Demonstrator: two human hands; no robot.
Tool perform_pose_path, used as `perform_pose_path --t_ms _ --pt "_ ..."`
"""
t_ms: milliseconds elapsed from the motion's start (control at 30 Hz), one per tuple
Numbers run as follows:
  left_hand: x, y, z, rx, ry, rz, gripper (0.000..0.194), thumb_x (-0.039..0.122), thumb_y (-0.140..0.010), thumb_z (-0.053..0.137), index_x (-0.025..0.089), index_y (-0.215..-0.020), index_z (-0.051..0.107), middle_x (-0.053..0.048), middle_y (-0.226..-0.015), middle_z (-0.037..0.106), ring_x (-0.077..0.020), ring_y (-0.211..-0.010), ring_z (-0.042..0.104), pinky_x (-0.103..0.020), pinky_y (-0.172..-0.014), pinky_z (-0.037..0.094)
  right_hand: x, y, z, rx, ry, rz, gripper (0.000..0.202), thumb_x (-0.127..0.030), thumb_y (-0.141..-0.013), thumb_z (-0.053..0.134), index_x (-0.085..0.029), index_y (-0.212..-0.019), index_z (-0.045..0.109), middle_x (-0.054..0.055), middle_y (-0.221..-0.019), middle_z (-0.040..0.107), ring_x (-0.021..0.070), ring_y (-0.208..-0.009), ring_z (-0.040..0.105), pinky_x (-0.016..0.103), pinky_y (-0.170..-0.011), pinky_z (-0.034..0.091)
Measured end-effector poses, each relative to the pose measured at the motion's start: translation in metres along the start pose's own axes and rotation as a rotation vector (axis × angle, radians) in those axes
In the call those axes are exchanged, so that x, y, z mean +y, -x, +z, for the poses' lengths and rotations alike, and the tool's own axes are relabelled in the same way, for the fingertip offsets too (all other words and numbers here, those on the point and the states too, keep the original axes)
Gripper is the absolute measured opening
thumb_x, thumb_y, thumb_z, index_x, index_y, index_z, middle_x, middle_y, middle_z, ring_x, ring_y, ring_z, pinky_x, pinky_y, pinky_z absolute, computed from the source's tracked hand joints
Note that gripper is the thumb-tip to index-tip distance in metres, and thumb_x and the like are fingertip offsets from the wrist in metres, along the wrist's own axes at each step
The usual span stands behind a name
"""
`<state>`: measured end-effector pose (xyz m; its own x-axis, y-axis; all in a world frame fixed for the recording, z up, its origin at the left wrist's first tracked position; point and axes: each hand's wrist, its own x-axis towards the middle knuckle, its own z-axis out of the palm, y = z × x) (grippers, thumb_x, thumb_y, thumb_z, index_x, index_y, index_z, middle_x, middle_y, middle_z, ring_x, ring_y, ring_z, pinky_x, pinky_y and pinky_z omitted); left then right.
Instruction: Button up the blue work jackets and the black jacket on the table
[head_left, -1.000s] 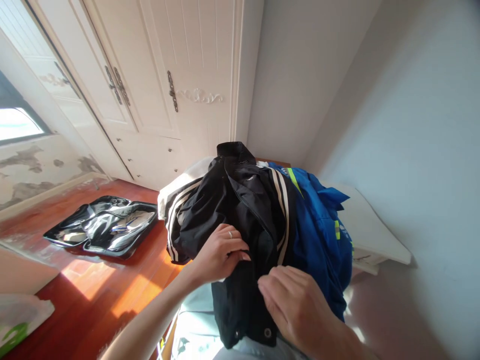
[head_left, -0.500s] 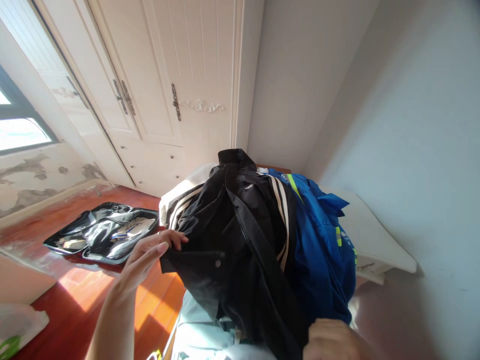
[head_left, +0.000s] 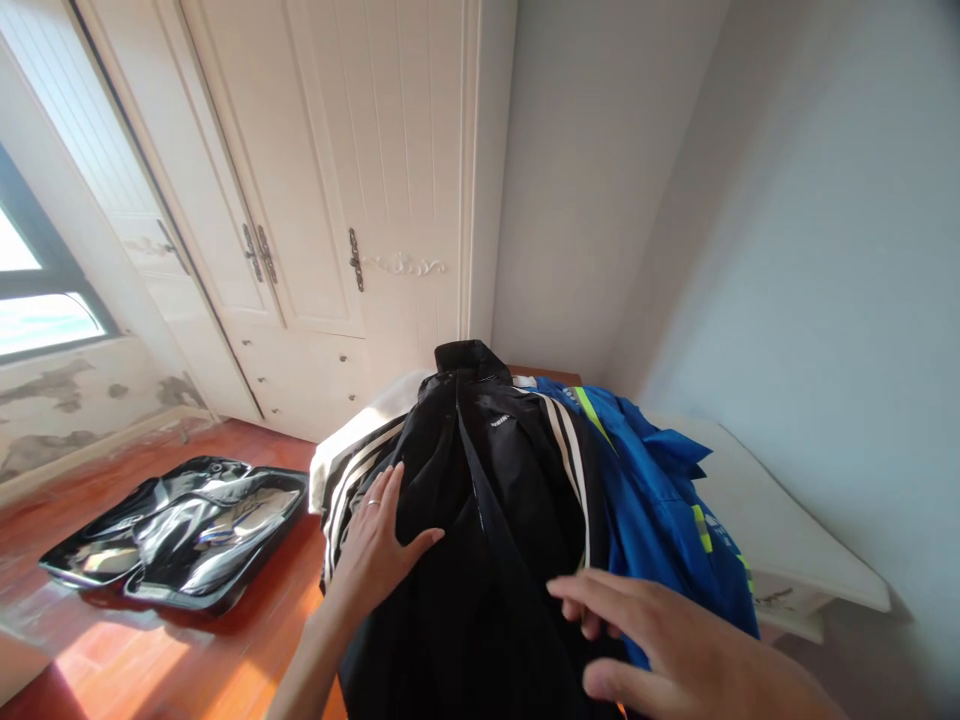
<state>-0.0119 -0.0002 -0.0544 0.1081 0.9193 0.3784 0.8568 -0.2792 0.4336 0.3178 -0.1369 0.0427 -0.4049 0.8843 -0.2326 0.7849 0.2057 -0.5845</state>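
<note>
A black jacket (head_left: 517, 470) with pale stripes down its sleeves lies spread in front of me, collar at the far end. My left hand (head_left: 379, 545), a ring on one finger, rests with spread fingers on the jacket's left front. Over the lower right front is my right hand (head_left: 637, 630), thumb and fingers apart and nothing held; whether it touches the cloth I cannot tell. Beside and partly under the jacket lies a blue garment (head_left: 660, 500) with yellow-green strips. Pale cloth (head_left: 352, 430) shows past the left sleeve.
An open black suitcase (head_left: 180, 530) with things inside lies on the reddish wood floor (head_left: 247, 655) at left. A white wardrobe (head_left: 405, 150) stands behind. White furniture with a flat top (head_left: 795, 530) sits at right against the grey wall (head_left: 825, 250).
My left hand has let go of the jacket's lower left edge and now lies flat higher up. My right hand has moved up and opened. The jacket front hangs smoother; the view has tilted upward.
</note>
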Motion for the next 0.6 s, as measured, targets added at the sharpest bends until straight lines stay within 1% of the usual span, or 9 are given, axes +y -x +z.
perform_pose_path --t_ms 33,100,200,267,300,367,467,533,600 --pt "0.003 -0.007 0.004 -0.006 -0.055 -0.03 0.098 0.055 -0.082 0.067 0.01 -0.158 0.024 -0.024 -0.158 0.038 -0.0389 -0.144 0.04 -0.054 -0.114 0.039 -0.014 -0.024 -0.009 0.009 -0.005 -0.045 0.067 -0.047 -0.088 0.065 -0.03 -0.151 0.046 0.008 -0.14 0.061 0.0238 -0.116 0.065 0.035 -0.107 0.048" --pt "0.008 -0.021 0.01 -0.036 -0.149 -0.094 0.098 0.047 -0.083 0.068 0.005 -0.158 0.02 -0.027 -0.151 0.047 -0.0414 -0.135 0.05 -0.053 -0.107 0.044 -0.033 -0.079 -0.022 0.081 0.044 -0.09 0.082 -0.052 -0.088 0.064 -0.02 -0.158 0.033 0.013 -0.156 0.043 0.0275 -0.134 0.052 0.039 -0.114 0.041" --pt "0.006 -0.033 0.009 -0.064 -0.162 -0.126 0.07 0.035 -0.089 0.059 0.006 -0.15 0.04 -0.022 -0.129 0.066 -0.0377 -0.12 0.062 -0.049 -0.099 0.049 -0.038 -0.162 -0.032 0.216 0.198 -0.019 0.107 -0.054 -0.083 0.07 -0.008 -0.161 0.014 0.021 -0.168 0.01 0.0339 -0.154 0.019 0.047 -0.122 0.027" --pt "-0.001 -0.034 0.002 -0.008 -0.069 -0.137 0.049 0.031 -0.093 0.051 0.013 -0.138 0.055 -0.017 -0.12 0.071 -0.0343 -0.115 0.066 -0.045 -0.096 0.051 -0.031 -0.206 -0.033 0.256 0.298 0.09 0.122 -0.056 -0.075 0.078 -0.009 -0.162 0.007 0.024 -0.167 -0.004 0.039 -0.155 0.011 0.056 -0.119 0.027" --pt "-0.006 -0.032 -0.004 0.038 -0.002 -0.149 0.043 0.032 -0.093 0.049 0.017 -0.132 0.06 -0.014 -0.118 0.073 -0.0332 -0.112 0.067 -0.044 -0.094 0.052 -0.026 -0.222 -0.032 0.261 0.347 0.142 0.129 -0.055 -0.069 0.083 -0.009 -0.162 0.006 0.025 -0.166 -0.006 0.0416 -0.154 0.011 0.059 -0.118 0.027" --pt "-0.015 -0.026 -0.017 0.154 0.153 -0.195 0.036 0.041 -0.092 0.052 0.022 -0.12 0.065 -0.01 -0.11 0.075 -0.032 -0.104 0.07 -0.041 -0.086 0.055 -0.017 -0.243 -0.03 0.247 0.41 0.204 0.134 -0.049 -0.062 0.089 -0.005 -0.16 0.009 0.032 -0.164 0.004 0.0457 -0.15 0.023 0.06 -0.116 0.028" --pt "-0.032 -0.011 -0.038 0.328 0.367 -0.301 0.038 0.056 -0.085 0.06 0.024 -0.105 0.066 -0.004 -0.094 0.075 -0.0306 -0.092 0.07 -0.039 -0.079 0.055 -0.006 -0.247 -0.029 0.216 0.414 0.193 0.117 -0.032 -0.067 0.087 0.003 -0.156 0.02 0.038 -0.145 0.046 0.0456 -0.134 0.049 0.055 -0.11 0.037" --pt "-0.045 0.0 -0.045 0.431 0.437 -0.376 0.038 0.059 -0.083 0.063 0.026 -0.101 0.067 0.0 -0.091 0.072 -0.0293 -0.091 0.068 -0.038 -0.079 0.054 -0.003 -0.238 -0.034 0.223 0.385 0.16 0.09 -0.017 -0.074 0.076 0.0 -0.152 0.034 0.03 -0.129 0.063 0.0404 -0.122 0.06 0.047 -0.102 0.045" --pt "-0.061 0.011 -0.047 0.48 0.439 -0.395 0.034 0.058 -0.084 0.063 0.03 -0.104 0.066 0.003 -0.089 0.071 -0.028 -0.09 0.066 -0.036 -0.075 0.053 -0.002 -0.224 -0.046 0.253 0.352 0.119 0.066 -0.009 -0.077 0.064 -0.008 -0.142 0.051 0.02 -0.126 0.068 0.0323 -0.117 0.065 0.037 -0.098 0.048"
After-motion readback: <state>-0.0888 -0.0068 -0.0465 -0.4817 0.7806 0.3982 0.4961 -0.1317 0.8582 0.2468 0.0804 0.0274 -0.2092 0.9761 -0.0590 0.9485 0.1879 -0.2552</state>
